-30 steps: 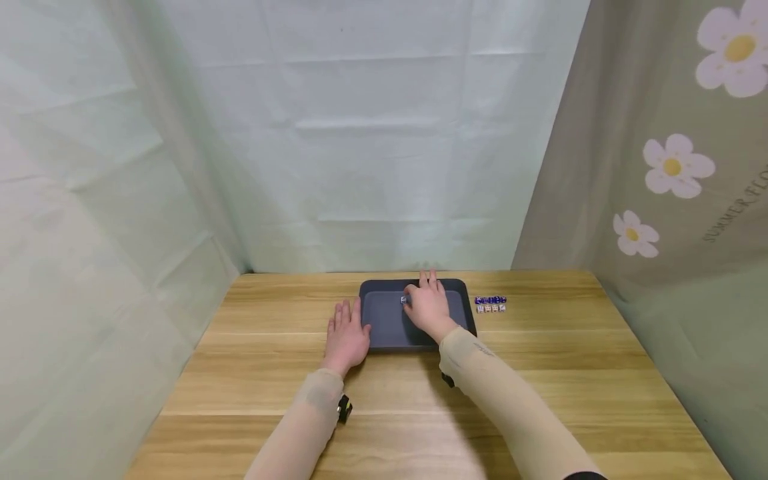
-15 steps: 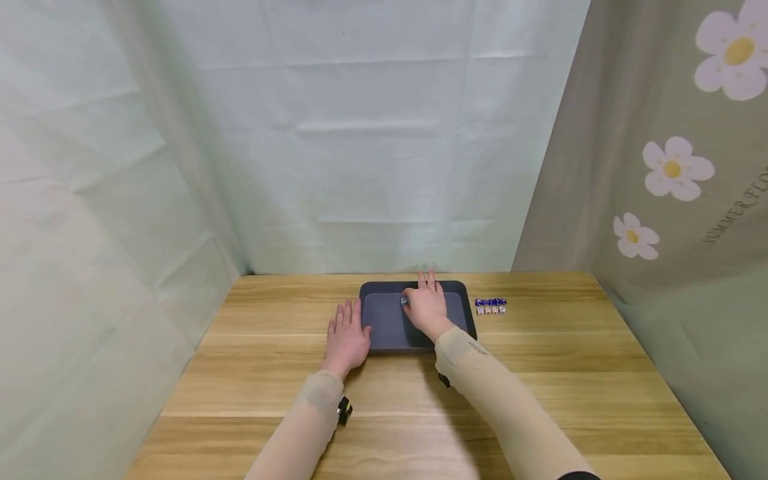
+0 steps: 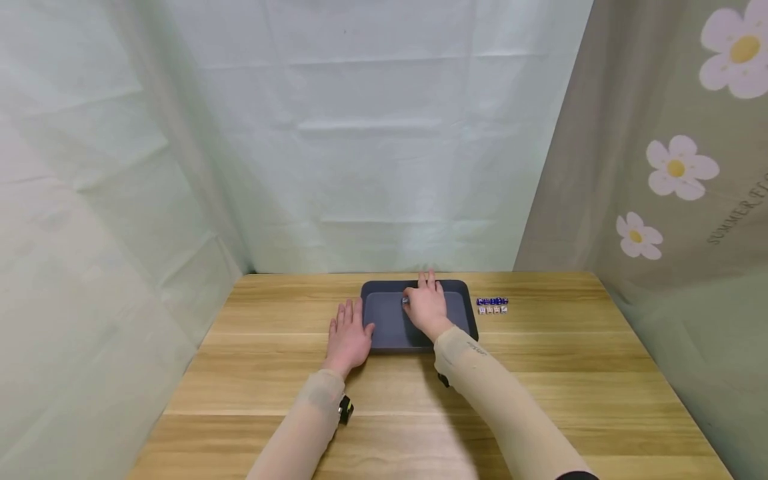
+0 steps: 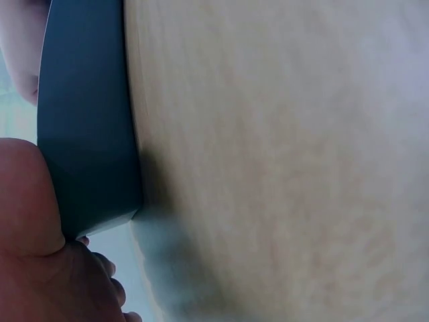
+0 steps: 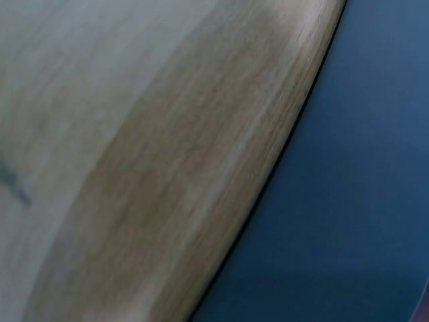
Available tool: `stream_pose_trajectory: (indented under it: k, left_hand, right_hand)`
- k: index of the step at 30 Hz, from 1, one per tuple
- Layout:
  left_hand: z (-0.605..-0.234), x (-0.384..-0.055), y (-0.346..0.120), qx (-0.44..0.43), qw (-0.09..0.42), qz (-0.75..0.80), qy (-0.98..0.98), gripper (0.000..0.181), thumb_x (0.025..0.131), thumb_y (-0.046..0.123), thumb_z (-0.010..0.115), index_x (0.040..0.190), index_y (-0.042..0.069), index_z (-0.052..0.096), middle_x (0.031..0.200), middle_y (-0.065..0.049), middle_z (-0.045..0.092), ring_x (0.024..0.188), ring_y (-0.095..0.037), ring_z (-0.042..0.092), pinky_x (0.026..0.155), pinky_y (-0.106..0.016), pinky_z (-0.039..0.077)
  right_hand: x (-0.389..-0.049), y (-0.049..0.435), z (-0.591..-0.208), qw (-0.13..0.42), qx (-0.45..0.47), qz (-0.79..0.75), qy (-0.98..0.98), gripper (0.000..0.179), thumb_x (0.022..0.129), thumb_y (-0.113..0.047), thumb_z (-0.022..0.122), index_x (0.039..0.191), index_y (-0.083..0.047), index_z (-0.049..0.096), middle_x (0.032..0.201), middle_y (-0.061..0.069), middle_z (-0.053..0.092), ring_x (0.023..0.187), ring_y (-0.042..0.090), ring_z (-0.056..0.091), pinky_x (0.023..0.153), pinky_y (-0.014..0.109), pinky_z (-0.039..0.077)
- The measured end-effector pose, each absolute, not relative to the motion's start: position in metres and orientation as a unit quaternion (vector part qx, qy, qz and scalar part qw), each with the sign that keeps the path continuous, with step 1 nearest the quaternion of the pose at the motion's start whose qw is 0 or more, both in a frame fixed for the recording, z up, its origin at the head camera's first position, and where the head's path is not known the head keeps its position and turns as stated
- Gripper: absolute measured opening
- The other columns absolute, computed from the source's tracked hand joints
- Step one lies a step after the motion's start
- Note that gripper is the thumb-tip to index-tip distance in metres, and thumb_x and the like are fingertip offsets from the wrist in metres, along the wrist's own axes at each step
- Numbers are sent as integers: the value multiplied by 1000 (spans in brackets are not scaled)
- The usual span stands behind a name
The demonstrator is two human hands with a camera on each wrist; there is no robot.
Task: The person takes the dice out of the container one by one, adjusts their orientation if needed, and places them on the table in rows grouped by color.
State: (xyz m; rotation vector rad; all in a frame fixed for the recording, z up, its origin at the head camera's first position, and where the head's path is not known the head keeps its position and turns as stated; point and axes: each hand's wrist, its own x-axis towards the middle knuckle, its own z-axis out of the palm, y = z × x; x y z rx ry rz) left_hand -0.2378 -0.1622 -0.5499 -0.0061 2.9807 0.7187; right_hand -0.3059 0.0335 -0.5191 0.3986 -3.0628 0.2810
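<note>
A dark grey rectangular tray (image 3: 384, 327) lies on the wooden table. My left hand (image 3: 348, 343) rests along its left side, fingers straight and thumb at the rim. In the left wrist view, the thumb side of that hand (image 4: 27, 215) touches the tray's outer wall (image 4: 87, 127). My right hand (image 3: 428, 310) is over the tray, pinching a small pale die (image 3: 405, 301) between thumb and forefinger. Its other fingers reach out over the far rim. Only the tray wall (image 5: 348, 168) and table show in the right wrist view, with the fingers out of sight.
Right of the tray, a row of blue dice (image 3: 493, 301) lies behind a row of whitish dice (image 3: 493, 310). The wooden table (image 3: 396, 413) extends toward the person. Pale cloth (image 3: 384, 167) hangs behind it, and a flower-patterned curtain (image 3: 630, 133) at the right.
My right hand has shifted very slightly left over the tray, the die still pinched in it. My left hand keeps its place beside the tray.
</note>
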Motion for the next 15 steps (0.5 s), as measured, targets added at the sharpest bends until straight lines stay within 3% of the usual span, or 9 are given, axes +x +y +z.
stream_pose_trajectory:
  k: [15]
  left_hand:
    - [-548,-236,-163,2,41,233,972,74,114,36,46,173,9,10,178,-23,6,164,-40,0,129,-61,5]
  right_hand:
    - [-305,34,-522,27,122,101,-987,13,101,-28,78,111,-22,83,168,26,37,160,49,19,125,60,28]
